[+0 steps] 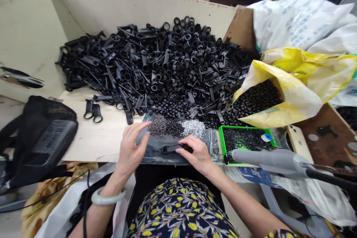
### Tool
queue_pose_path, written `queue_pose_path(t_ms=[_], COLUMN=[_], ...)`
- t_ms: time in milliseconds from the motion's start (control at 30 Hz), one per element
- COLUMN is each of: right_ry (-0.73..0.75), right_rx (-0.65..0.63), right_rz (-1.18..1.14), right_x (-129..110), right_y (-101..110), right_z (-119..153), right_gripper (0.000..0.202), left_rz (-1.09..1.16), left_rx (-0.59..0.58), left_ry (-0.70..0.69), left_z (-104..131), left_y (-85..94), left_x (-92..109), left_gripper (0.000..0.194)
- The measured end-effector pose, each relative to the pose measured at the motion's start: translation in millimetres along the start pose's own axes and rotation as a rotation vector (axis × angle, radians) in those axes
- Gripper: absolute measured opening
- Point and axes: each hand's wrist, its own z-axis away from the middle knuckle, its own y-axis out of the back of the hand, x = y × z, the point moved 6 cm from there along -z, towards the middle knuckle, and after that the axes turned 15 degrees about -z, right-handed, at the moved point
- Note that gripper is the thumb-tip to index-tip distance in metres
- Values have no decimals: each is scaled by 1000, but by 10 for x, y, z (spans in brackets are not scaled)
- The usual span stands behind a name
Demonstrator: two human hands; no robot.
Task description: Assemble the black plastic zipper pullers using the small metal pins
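Between the thumb and fingers of my right hand (197,153) is a black plastic handle part (170,149) with a ring at its left end, low over the dark plastic sheet (156,156). My left hand (132,148) is to the left of it, thumb and fingers apart, with nothing seen in them. Its fingertips reach the edge of a heap of tiny brownish-grey pieces (158,125). Beyond my right hand is a pile of small silvery pins (193,128). Small black bits (174,128) lie between these two piles.
A big mound of black plastic parts (139,63) fills the back. At right are a yellow-white bag (301,108) of black balls, a green tray (221,137) and a grey power tool (267,158). At left, a black mesh bag (52,134) sits by two loose ringed parts (93,111).
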Motion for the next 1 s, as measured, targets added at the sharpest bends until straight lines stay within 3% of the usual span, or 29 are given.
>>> queue_pose_path(t_ms=[100,233,333,400,500,633,800,1000], right_ry=[130,149,157,170,189,169,147,125], right_rx=[-58,-38,-20,2,29,8,-23,-47], right_rz=[332,415,405,397,388,365,374,369], right_x=[18,63,83,95,113,150,144,92], right_y=[-62,-141,-149,-135,-115,-113,-119,-109], right_z=[104,167,161,152,146,148,147,137], right_gripper=[20,24,24,23,22,24,25,26], left_rz=[-72,-256,-367,-380,-273,16,250,259], left_rx=[-48,-98,-145,-168,-141,-98,-192,-261], left_ry=[-117,-185,-221,-232,-231,-175,22,119], left_z=[-427,-952,-1192,-1261,-1240,-1009,-530,114], left_y=[-261,-802,-1151,-1260,-1184,-857,-610,-403], left_x=[274,581,626,602,574,580,588,546], left_gripper=[20,19,18,15,12,15,16,11])
